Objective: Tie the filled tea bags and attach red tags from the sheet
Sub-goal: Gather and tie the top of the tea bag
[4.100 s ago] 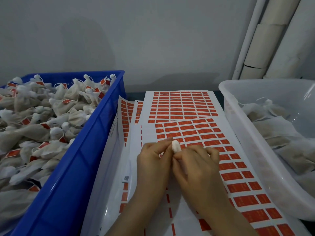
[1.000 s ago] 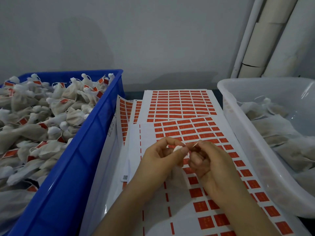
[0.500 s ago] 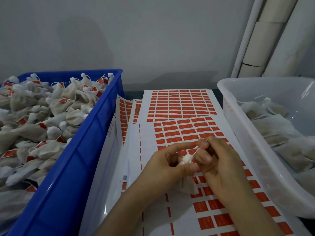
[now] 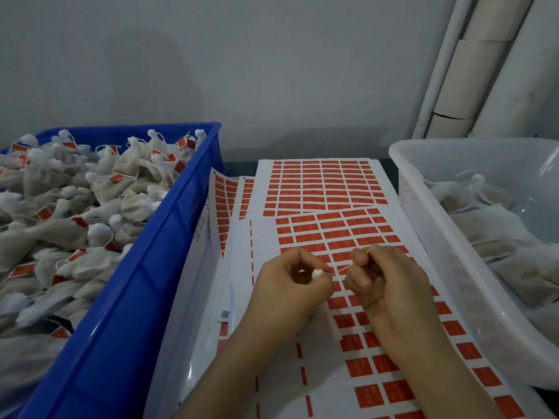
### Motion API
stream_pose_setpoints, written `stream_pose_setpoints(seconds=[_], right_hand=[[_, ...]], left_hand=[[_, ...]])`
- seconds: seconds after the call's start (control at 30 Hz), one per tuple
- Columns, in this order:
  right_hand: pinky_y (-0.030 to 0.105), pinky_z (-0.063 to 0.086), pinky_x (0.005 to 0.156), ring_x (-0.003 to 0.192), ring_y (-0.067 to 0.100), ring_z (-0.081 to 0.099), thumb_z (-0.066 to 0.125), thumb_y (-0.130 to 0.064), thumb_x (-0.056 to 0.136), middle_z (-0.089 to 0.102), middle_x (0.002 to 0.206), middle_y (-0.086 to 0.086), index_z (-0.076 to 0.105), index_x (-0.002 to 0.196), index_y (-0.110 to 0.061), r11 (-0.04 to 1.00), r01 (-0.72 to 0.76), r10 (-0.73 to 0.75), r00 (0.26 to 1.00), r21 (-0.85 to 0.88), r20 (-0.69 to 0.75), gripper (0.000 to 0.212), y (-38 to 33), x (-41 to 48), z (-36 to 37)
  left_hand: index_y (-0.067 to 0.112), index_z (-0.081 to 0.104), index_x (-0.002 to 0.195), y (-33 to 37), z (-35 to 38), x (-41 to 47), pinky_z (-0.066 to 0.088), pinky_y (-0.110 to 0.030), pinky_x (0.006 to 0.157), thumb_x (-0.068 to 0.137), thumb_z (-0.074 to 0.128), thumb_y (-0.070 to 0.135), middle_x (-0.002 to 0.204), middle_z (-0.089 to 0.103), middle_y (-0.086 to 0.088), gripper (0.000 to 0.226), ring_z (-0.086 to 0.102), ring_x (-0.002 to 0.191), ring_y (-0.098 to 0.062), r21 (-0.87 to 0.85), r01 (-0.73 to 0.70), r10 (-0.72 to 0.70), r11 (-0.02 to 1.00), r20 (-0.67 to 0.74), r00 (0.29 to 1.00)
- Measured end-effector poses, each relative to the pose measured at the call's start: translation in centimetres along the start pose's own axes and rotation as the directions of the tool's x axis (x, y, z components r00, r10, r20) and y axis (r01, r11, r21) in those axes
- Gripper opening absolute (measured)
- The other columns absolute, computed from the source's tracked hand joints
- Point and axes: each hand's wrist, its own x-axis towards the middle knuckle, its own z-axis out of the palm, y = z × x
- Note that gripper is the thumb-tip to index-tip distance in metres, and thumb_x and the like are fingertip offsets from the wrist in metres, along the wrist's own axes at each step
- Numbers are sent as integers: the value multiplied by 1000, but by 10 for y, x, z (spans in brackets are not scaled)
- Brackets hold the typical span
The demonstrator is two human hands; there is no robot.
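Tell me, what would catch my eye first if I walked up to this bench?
Probably the sheets of red tags spread down the middle. Above them, the left hand pinches the white neck of a tea bag while the right hand pulls its string taut. A blue crate on the left is heaped with tied, tagged bags, and a clear tub on the right holds untagged ones.

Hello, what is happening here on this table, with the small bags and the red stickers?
A person is tying a tea bag. The left hand grips its gathered top while the right hand pinches the string and holds it taut, above the sheets of red tags. This bag shows no tag yet. The blue bin on the left holds tied, tagged bags; the white bin on the right holds bags without tags.
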Motion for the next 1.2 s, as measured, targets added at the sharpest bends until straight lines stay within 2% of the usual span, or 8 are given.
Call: stream_pose_setpoints(seconds=[0.2,0.3,0.37,0.53,0.63,0.77,1.07,1.2], right_hand=[[26,39,56,40,9,44,44,-14,96,57,60,4,63,56,-21,1000,23,-23,1000,1,-17,45,-3,-2,-1],[21,47,50,40,12,51,47,-19,95,61,58,2,65,62,-22,979,107,-115,993,-174,-40,38,-2,-5,-1],[14,49,48,46,12,59,50,-24,92,64,57,-2,64,72,-22,912,209,-234,972,-354,-31,25,1,-6,-1],[-1,40,52,65,-4,60,44,-47,78,63,67,-20,57,75,-31,680,356,-384,918,-641,102,21,7,-3,-2],[0,40,53,68,-7,56,40,-47,76,57,58,-14,51,73,-36,573,382,-428,894,-725,133,16,11,-1,-3],[5,36,60,65,1,53,38,-45,76,50,73,-25,44,76,-40,446,427,-461,863,-787,207,8,14,0,-3],[3,38,60,73,-1,56,42,-46,75,53,80,-27,45,79,-43,464,469,-448,856,-751,258,5,14,-3,-1],[-4,39,65,72,-8,52,43,-44,74,48,80,-30,48,86,-37,456,504,-425,848,-734,317,15,20,-5,5]], left_hand=[[31,63,76,1,-3,0,45,-7,50,84,66,17,75,64,26,16,62,72,9,66,54,-63,996,145,987],[49,63,82,4,-8,0,46,-9,51,87,60,20,75,64,23,30,61,61,2,56,56,-67,997,228,971],[60,62,80,6,-11,1,46,-7,54,90,56,23,72,65,21,38,62,65,3,56,33,-46,998,240,970],[31,72,71,8,-17,4,41,1,54,89,56,37,69,68,21,25,64,74,8,33,81,-87,996,222,971],[39,72,68,8,-24,7,45,-8,57,89,57,38,63,68,17,26,65,62,1,79,129,-145,988,258,955],[36,73,68,12,-31,7,45,-10,49,89,60,33,64,68,16,25,60,48,-4,91,182,-200,979,259,945],[32,73,73,13,-32,6,53,-16,60,89,61,29,77,73,8,21,70,65,-11,59,202,-209,978,367,906],[28,74,87,9,-27,6,56,-24,74,73,56,54,87,74,6,35,71,82,-15,-28,219,-202,975,286,937]])
